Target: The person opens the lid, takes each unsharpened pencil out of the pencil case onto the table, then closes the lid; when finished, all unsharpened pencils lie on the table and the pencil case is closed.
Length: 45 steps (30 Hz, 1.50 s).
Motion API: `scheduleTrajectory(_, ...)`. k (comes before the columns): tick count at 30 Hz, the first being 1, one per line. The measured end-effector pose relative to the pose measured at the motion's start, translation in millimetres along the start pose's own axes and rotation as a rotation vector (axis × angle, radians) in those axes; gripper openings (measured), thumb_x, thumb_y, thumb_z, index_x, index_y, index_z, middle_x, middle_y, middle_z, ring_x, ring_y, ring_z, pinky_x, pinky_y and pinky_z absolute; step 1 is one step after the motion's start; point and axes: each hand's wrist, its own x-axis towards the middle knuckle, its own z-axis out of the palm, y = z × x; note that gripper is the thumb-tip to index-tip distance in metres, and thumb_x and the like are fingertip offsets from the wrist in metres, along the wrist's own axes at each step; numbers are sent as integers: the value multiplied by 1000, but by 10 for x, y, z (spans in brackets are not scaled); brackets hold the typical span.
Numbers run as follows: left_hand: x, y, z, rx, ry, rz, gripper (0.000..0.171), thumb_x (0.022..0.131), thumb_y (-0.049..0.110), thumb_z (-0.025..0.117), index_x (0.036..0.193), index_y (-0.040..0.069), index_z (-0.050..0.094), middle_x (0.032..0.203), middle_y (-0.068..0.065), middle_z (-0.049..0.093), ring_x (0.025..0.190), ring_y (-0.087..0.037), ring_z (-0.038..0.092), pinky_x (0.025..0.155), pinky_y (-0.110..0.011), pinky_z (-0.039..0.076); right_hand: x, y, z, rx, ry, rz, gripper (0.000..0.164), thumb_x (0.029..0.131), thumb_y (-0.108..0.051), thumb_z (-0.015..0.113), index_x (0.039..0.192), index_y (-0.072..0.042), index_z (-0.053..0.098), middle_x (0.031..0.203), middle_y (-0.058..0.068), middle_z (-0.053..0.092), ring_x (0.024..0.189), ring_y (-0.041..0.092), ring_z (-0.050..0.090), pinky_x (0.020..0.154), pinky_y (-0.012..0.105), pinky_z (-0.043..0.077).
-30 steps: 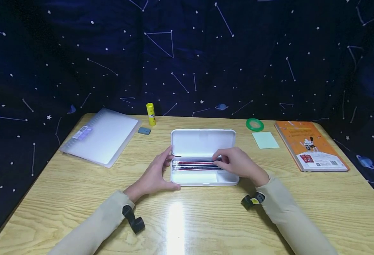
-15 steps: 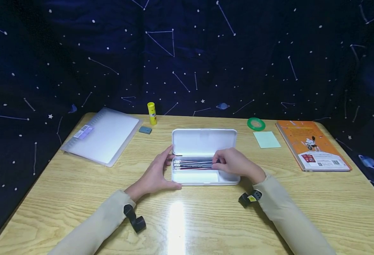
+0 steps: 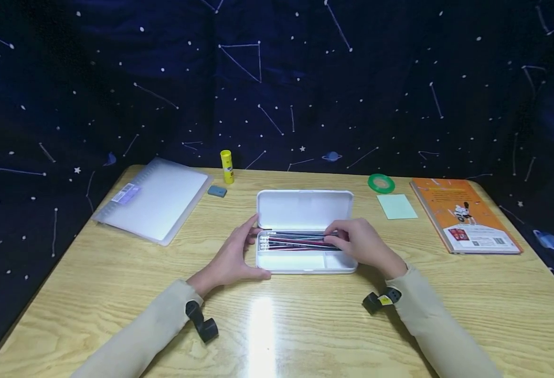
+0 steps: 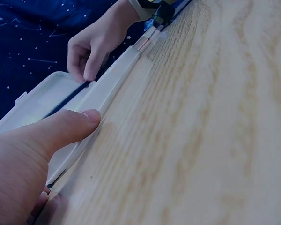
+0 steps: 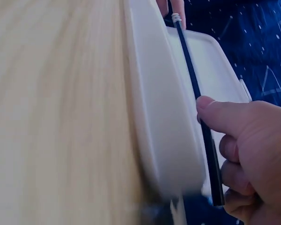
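A white pencil case (image 3: 290, 262) lies unfolded on the table, its lid (image 3: 305, 210) tipped back. Several pencils (image 3: 300, 245) with metal eraser ends pointing left fill the long rear compartment; the front compartments hold nothing visible. My left hand (image 3: 232, 257) grips the case's left end, thumb along the front edge and fingers behind. Over the case's right half, my right hand (image 3: 362, 241) pinches a dark pencil (image 5: 209, 150) between thumb and fingers. In the right wrist view that pencil shows above the case rim, lengthwise with the case.
Behind the case stand a yellow glue stick (image 3: 227, 167) and a grey eraser (image 3: 217, 191). A clear folder (image 3: 159, 199) lies at left. To the right are green tape (image 3: 381, 184), pale green sticky notes (image 3: 397, 207) and an orange book (image 3: 463, 215). A dark starry cloth (image 3: 277, 94) hangs behind.
My right hand moves slightly left, then back to the right along the pencils, and the pencils shift in the compartment. My left hand keeps its place at the case's left end.
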Motion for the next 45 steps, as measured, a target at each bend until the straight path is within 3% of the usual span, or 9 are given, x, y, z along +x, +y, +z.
scheduleTrajectory(5, 17, 9, 11, -5, -3, 10, 126, 57, 31, 93, 154, 10, 16, 133, -8, 51, 106, -18, 48, 90, -32, 46, -225, 223, -98, -5, 86, 39, 8, 85, -14, 73, 92, -12, 73, 59, -7, 45, 55, 8, 40, 50, 21, 32)
scheduleTrajectory(13, 5, -21, -6, 15, 0, 8, 125, 58, 31, 93, 154, 9, 15, 133, -7, 51, 106, -18, 47, 90, -33, 45, -617, 679, -315, -104, 212, 87, 7, 85, -10, 72, 90, -14, 71, 57, -9, 44, 52, 5, 36, 48, 22, 30)
scheduleTrajectory(18, -6, -23, -26, 20, 1, 1, 125, 58, 32, 92, 154, 10, 15, 134, -7, 50, 107, -18, 47, 90, -33, 45, -748, 861, -439, -166, 232, 133, 6, 87, -11, 70, 92, -14, 70, 59, -8, 45, 53, 4, 36, 48, 22, 28)
scheduleTrajectory(28, 4, -6, -20, 23, 4, -3, 125, 58, 32, 92, 155, 12, 15, 135, -6, 50, 106, -17, 46, 86, -30, 45, -849, 1033, -616, -198, 163, 176, 4, 91, -9, 65, 93, -10, 68, 59, -6, 47, 54, 6, 36, 51, 23, 29)
scheduleTrajectory(37, -2, 5, -12, 25, 5, 2, 125, 59, 33, 92, 155, 12, 15, 135, -5, 49, 107, -18, 46, 88, -32, 46, -859, 1073, -566, -205, 132, 155, 8, 87, -7, 69, 94, -7, 67, 62, -6, 51, 55, 4, 39, 50, 23, 32)
scheduleTrajectory(40, 0, -5, -3, 26, 4, 4, 125, 59, 32, 92, 155, 12, 15, 135, -6, 49, 107, -17, 46, 88, -32, 46, -834, 1024, -543, -172, 162, 137, 10, 86, -9, 70, 95, -6, 66, 62, -6, 50, 54, 3, 38, 50, 22, 32)
scheduleTrajectory(45, -2, -2, 10, 33, -5, 2, 125, 59, 32, 92, 155, 12, 14, 135, -5, 49, 107, -16, 45, 88, -29, 45, -759, 875, -480, -90, 288, 103, 8, 87, -13, 70, 92, -8, 67, 58, -6, 45, 51, 3, 36, 48, 22, 30)
